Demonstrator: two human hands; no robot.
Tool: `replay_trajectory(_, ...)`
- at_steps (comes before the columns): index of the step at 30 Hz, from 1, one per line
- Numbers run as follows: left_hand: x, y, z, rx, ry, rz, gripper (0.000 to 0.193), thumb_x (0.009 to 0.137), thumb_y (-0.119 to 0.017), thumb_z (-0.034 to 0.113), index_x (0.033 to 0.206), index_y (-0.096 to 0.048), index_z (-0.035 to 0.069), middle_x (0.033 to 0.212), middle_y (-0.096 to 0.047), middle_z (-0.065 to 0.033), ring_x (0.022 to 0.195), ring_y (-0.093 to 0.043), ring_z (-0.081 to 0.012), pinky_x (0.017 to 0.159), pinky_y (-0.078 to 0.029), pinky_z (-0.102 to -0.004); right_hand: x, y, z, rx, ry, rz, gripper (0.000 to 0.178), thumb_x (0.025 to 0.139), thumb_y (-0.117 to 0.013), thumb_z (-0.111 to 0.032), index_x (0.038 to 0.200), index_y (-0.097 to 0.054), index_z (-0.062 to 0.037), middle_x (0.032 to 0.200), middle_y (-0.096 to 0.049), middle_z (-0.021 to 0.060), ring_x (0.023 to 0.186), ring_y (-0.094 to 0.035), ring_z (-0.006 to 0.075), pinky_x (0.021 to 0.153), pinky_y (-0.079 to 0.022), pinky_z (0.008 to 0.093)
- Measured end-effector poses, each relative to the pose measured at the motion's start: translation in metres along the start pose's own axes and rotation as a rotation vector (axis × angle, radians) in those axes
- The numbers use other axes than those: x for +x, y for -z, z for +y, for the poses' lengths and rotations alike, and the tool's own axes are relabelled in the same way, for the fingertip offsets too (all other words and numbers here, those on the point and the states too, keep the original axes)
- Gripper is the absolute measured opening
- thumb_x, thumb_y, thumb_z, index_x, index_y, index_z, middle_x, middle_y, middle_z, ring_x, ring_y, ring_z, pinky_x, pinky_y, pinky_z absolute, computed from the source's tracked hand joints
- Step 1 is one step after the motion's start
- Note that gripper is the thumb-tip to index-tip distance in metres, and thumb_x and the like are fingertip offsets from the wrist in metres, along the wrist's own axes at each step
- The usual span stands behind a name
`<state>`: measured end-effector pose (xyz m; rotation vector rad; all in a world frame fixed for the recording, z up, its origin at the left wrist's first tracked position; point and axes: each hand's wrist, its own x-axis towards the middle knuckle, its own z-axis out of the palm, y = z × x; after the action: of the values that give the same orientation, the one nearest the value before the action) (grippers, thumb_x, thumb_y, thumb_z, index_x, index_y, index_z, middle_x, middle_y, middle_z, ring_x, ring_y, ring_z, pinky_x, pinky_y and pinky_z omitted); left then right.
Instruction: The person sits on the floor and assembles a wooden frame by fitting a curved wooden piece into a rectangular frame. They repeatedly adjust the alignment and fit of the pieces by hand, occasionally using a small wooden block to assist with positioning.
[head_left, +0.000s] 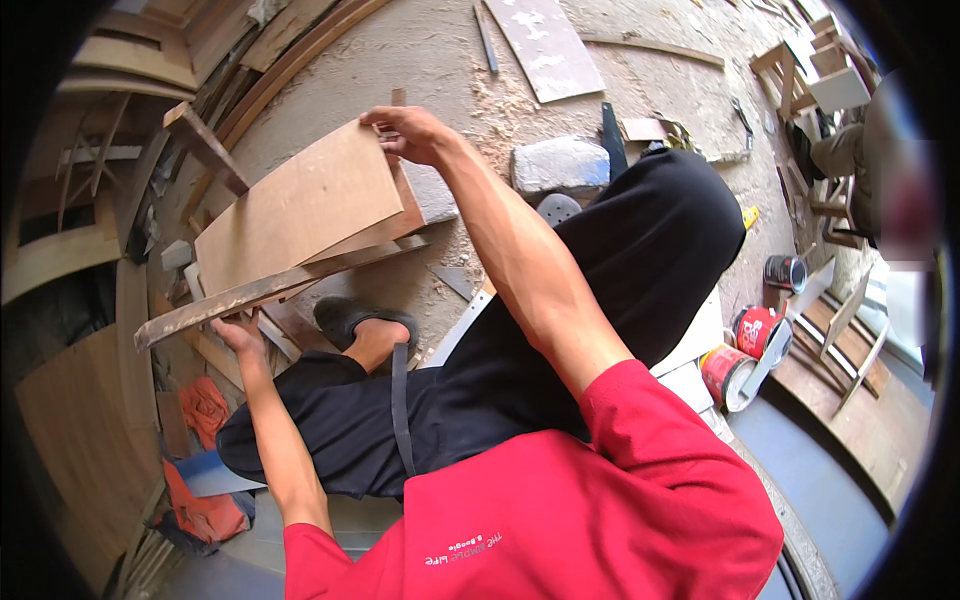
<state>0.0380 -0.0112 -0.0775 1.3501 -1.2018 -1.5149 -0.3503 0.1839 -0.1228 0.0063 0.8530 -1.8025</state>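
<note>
A wooden piece made of a light plywood panel (305,205) and rough bars is held tilted in front of me, above the floor. One rough wooden bar (230,303) runs along the panel's near edge, and a short leg-like bar (207,150) sticks out at its far left. My right hand (415,132) grips the panel's far right corner, its fingers curled over the edge. Below the near bar, my left hand (242,333) holds the piece from underneath; part of its fingers is hidden behind the wood.
A whitish block (562,165) lies beyond my raised knee, beside a dark blade (612,138). Paint cans (728,375) stand at the right, near another person's leg (840,155). A pale board (545,45) lies among shavings. Orange cloth (205,412) and wooden furniture parts crowd the left.
</note>
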Motion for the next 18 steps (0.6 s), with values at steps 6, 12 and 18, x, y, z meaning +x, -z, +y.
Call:
replay_trajectory(6,-0.005,0.004,0.004,-0.002,-0.015,0.040,0.062,0.087,-0.039,0.052,0.135,-0.037,0.013,0.141,-0.035,-0.0109,0.133,-0.029,-0.0270,0.101,-0.027,-0.0632,-0.009,-0.011,-0.006,-0.017,-0.028,-0.038,0.025,0.075,-0.073,-0.013,0.093,-0.065,0.0032,0.092,-0.059,0.0084,0.078,-0.061,0.0165,0.062,-0.054,0.0237)
replay_trajectory(12,0.000,0.001,0.004,0.022,-0.001,0.020,0.060,0.086,-0.040,0.051,0.132,-0.040,0.012,0.137,-0.039,-0.0105,0.129,-0.033,-0.0260,0.100,-0.028,-0.0628,-0.010,-0.007,-0.005,0.057,-0.071,-0.011,0.021,0.073,-0.074,-0.013,0.086,-0.063,-0.0001,0.083,-0.059,0.0059,0.065,-0.058,0.0137,0.049,-0.050,0.0228)
replay_trajectory(18,0.006,0.010,0.004,-0.001,-0.011,0.023,0.061,0.085,-0.041,0.051,0.131,-0.042,0.012,0.133,-0.041,-0.0103,0.126,-0.035,-0.0266,0.100,-0.028,-0.0630,-0.021,-0.015,-0.007,0.065,-0.127,0.005,0.021,0.071,-0.075,-0.014,0.082,-0.062,-0.0015,0.078,-0.058,0.0048,0.057,-0.056,0.0118,0.046,-0.048,0.0208)
